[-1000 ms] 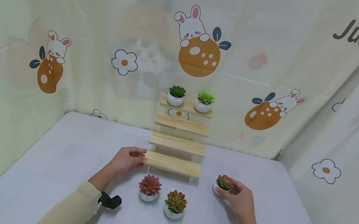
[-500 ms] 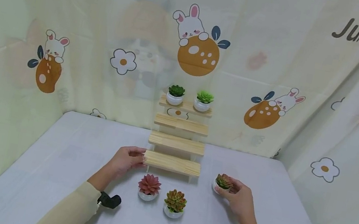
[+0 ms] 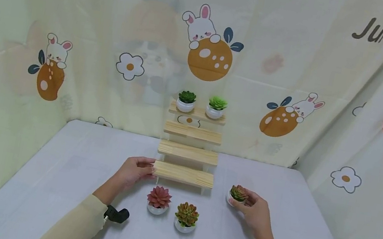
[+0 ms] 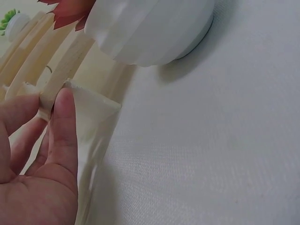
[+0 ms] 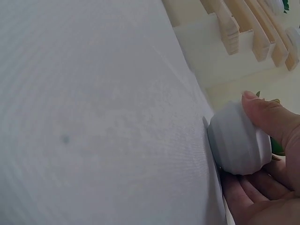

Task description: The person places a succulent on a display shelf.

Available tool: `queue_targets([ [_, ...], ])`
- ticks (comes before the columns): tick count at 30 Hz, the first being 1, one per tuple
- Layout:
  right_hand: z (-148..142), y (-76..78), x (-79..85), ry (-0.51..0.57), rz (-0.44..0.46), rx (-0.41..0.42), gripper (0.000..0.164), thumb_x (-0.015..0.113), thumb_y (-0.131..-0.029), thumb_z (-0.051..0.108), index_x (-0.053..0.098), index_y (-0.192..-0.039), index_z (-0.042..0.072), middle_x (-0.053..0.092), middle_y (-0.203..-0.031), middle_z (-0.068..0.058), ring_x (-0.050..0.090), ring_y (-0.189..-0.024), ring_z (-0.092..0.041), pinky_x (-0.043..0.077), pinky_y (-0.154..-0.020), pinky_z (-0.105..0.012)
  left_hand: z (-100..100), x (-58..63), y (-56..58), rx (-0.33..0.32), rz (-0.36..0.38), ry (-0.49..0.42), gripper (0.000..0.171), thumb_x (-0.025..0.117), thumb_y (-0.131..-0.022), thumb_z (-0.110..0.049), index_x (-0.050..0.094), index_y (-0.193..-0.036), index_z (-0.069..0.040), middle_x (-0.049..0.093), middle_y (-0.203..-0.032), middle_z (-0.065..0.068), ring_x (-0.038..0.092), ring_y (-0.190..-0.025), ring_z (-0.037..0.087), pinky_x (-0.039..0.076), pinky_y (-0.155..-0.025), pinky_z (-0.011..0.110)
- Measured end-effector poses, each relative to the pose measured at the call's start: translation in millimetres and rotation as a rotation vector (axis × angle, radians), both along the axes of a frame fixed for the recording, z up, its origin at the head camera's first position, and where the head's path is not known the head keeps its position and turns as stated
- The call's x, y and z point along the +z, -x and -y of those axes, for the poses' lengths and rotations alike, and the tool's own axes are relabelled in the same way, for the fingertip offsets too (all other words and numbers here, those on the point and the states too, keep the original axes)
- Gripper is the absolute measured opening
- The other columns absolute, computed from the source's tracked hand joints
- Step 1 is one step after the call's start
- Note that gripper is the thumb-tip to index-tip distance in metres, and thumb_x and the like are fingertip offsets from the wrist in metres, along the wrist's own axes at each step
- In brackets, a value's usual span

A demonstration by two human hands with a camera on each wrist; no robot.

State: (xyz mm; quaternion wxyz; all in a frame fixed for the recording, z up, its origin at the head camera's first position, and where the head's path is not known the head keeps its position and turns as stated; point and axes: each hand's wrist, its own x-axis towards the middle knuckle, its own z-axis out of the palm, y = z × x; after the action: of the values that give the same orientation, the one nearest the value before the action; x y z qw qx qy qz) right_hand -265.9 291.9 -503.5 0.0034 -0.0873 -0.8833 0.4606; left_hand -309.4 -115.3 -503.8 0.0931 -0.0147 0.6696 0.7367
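My left hand point(image 3: 135, 173) pinches the left end of the lowest step of a wooden tiered shelf point(image 3: 183, 174); in the left wrist view the thumb and fingers point(image 4: 65, 112) close on the board's end. To the right of the shelf, my right hand point(image 3: 255, 212) grips a potted succulent point(image 3: 238, 193) with green and reddish leaves. Its white pot point(image 5: 239, 138) sits on or just at the tablecloth, thumb on one side and fingers on the other. In front of the shelf stand a red succulent point(image 3: 159, 198) and an orange-green succulent point(image 3: 187, 216), both in white pots.
On the top step stand a dark green succulent point(image 3: 186, 100) and a light green succulent point(image 3: 216, 107). A white cloth covers the table point(image 3: 89, 174). Printed curtains point(image 3: 255, 62) hang behind and at both sides.
The head view has shifted very slightly. Both hands, the shelf and the potted succulents stay as they were.
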Motion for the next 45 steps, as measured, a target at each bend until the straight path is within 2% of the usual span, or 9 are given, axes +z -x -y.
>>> queue_targets([
  [10,1.0,1.6,0.1,-0.023,-0.022,-0.012,0.081,0.087,-0.081,0.043,0.055,-0.144,0.003,0.06,-0.14,-0.024,0.06,-0.127,-0.039,0.052,-0.108,-0.053,-0.2,-0.7,-0.5,0.006,0.008,0.014,0.039,0.064,-0.096,0.005,0.062,-0.135,0.006,0.067,-0.119,0.022,0.071,-0.091,0.019,0.065,-0.09,0.039],
  [14,3.6,4.3,3.0,-0.008,-0.014,-0.024,0.081,0.088,-0.079,0.045,0.057,-0.144,0.007,0.06,-0.142,-0.02,0.06,-0.123,-0.034,0.056,-0.097,-0.041,0.3,-1.3,0.8,0.008,0.017,0.015,0.039,0.065,-0.096,0.004,0.062,-0.135,0.005,0.066,-0.12,0.022,0.071,-0.092,0.019,0.064,-0.093,0.041],
  [17,5.1,6.1,7.3,0.004,-0.01,-0.03,0.081,0.088,-0.078,0.047,0.057,-0.144,0.01,0.058,-0.144,-0.016,0.06,-0.121,-0.03,0.052,-0.087,-0.028,0.5,-1.9,1.5,0.006,0.02,0.01,0.04,0.065,-0.096,0.004,0.061,-0.136,0.004,0.066,-0.122,0.022,0.072,-0.092,0.019,0.064,-0.094,0.042],
  [20,6.6,7.2,13.6,0.012,-0.024,-0.026,0.082,0.087,-0.079,0.048,0.057,-0.145,0.011,0.057,-0.146,-0.015,0.06,-0.121,-0.029,0.05,-0.082,-0.022,0.7,-2.2,1.5,0.0,0.018,-0.002,0.04,0.065,-0.096,0.005,0.061,-0.136,0.005,0.066,-0.123,0.023,0.072,-0.092,0.019,0.064,-0.094,0.042],
  [32,19.4,13.1,48.7,0.061,-0.106,0.016,0.08,0.086,-0.08,0.047,0.057,-0.145,0.012,0.058,-0.144,-0.012,0.06,-0.123,-0.029,0.053,-0.083,-0.017,0.9,-3.0,2.3,0.004,0.016,-0.012,0.041,0.064,-0.096,0.006,0.06,-0.137,0.006,0.068,-0.119,0.022,0.072,-0.091,0.018,0.064,-0.093,0.041],
  [39,25.2,19.0,64.3,0.098,-0.157,0.022,0.08,0.085,-0.081,0.048,0.056,-0.145,0.011,0.058,-0.145,-0.012,0.058,-0.13,-0.031,0.059,-0.1,-0.031,0.3,-1.1,1.4,0.012,0.022,0.0,0.041,0.065,-0.095,0.005,0.061,-0.136,0.005,0.068,-0.121,0.023,0.072,-0.09,0.019,0.065,-0.091,0.04],
  [41,27.7,21.1,68.7,0.101,-0.178,0.025,0.08,0.085,-0.082,0.048,0.056,-0.146,0.011,0.059,-0.145,-0.012,0.058,-0.129,-0.03,0.058,-0.1,-0.027,0.2,-0.7,1.1,0.012,0.025,0.004,0.04,0.066,-0.096,0.004,0.062,-0.136,0.004,0.068,-0.121,0.022,0.072,-0.091,0.018,0.064,-0.091,0.04],
  [45,35.4,26.9,76.7,0.102,-0.22,0.041,0.079,0.085,-0.081,0.05,0.058,-0.145,0.013,0.061,-0.142,-0.01,0.06,-0.126,-0.028,0.055,-0.089,-0.012,0.2,-0.6,0.6,0.01,0.016,0.006,0.04,0.065,-0.096,0.005,0.061,-0.136,0.006,0.068,-0.121,0.023,0.072,-0.091,0.018,0.064,-0.093,0.042],
])
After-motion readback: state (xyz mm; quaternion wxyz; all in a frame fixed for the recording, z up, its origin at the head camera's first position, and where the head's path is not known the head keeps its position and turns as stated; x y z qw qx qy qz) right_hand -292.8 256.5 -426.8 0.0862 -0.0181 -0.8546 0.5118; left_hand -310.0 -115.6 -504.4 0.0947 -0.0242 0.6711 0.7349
